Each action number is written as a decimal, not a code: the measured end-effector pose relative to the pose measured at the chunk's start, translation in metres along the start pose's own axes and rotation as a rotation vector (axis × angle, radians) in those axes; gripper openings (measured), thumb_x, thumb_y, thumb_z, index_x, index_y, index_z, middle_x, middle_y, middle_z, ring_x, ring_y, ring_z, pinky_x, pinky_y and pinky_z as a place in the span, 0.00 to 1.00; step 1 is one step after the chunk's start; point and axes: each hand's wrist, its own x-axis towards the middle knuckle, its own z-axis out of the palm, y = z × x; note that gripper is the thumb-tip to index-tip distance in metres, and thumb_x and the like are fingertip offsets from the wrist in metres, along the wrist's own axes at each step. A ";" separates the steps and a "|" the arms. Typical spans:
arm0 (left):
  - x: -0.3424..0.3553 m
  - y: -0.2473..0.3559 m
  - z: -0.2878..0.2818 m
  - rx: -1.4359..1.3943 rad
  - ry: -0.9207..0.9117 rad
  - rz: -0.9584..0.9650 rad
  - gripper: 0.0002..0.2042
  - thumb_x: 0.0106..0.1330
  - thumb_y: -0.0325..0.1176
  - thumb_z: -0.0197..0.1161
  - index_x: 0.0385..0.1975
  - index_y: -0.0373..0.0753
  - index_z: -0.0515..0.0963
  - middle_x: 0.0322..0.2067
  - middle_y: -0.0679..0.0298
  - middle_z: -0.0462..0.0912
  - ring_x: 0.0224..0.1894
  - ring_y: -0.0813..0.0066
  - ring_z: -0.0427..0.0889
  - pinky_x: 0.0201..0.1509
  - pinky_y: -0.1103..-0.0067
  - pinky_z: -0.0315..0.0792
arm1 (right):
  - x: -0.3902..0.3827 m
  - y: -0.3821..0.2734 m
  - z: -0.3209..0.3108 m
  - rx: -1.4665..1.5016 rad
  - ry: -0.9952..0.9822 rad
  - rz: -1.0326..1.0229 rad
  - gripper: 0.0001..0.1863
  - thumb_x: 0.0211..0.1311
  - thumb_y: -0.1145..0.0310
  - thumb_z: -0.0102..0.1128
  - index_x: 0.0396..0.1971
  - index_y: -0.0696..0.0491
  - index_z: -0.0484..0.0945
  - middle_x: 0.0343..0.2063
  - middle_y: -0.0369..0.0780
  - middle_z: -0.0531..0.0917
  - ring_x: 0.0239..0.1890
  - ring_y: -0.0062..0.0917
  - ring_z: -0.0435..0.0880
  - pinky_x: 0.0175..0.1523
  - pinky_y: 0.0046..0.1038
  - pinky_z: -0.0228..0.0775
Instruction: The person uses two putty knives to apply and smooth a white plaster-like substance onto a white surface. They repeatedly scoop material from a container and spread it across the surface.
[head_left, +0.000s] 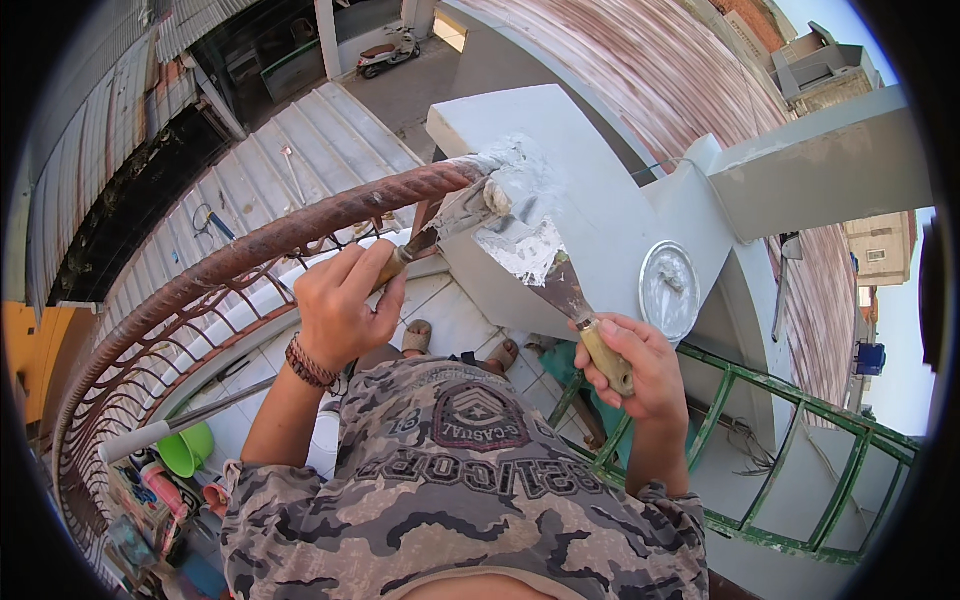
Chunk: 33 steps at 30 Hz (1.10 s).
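My left hand [345, 305] is closed around the handle of a putty knife [425, 240], whose blade carries a lump of white putty [495, 197] near the end of the handrail. In my right hand [640, 370] is a second putty knife [605, 357] with a wooden handle; its wide blade is coated in white putty and lies over the edge of the white concrete pillar top [610, 185]. Wet putty is smeared where the brown twisted handrail [300, 222] meets the pillar. A round lid [670, 285] holding some putty rests on the pillar, beyond my right hand.
A green metal ladder [835, 480] leans at the lower right. Below left, on the tiled balcony floor, are a green bowl [187, 450] and several jumbled items. Corrugated roofing [290, 165] lies beyond the railing, with a parked scooter [388, 53] farther down.
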 end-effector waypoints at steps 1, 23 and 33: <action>0.001 0.000 0.000 -0.001 0.001 0.017 0.15 0.48 0.25 0.70 0.38 0.37 0.80 0.22 0.63 0.76 0.20 0.66 0.76 0.23 0.75 0.69 | -0.001 -0.001 0.001 0.005 0.002 0.004 0.19 0.71 0.64 0.52 0.49 0.65 0.74 0.28 0.44 0.81 0.21 0.18 0.76 0.16 0.17 0.62; -0.018 -0.040 0.012 -0.220 -0.043 -0.262 0.14 0.57 0.26 0.70 0.42 0.32 0.78 0.28 0.59 0.78 0.28 0.68 0.78 0.35 0.77 0.72 | 0.016 0.019 -0.063 0.084 -0.163 -0.391 0.21 0.70 0.64 0.51 0.53 0.65 0.72 0.32 0.46 0.81 0.24 0.23 0.77 0.23 0.22 0.69; -0.024 -0.067 0.006 -0.627 0.250 -0.741 0.15 0.73 0.35 0.57 0.47 0.27 0.76 0.23 0.70 0.72 0.19 0.87 0.68 0.22 0.86 0.62 | 0.150 -0.096 -0.111 -1.156 0.089 -0.581 0.15 0.60 0.78 0.61 0.48 0.53 0.78 0.41 0.37 0.82 0.43 0.24 0.80 0.51 0.30 0.70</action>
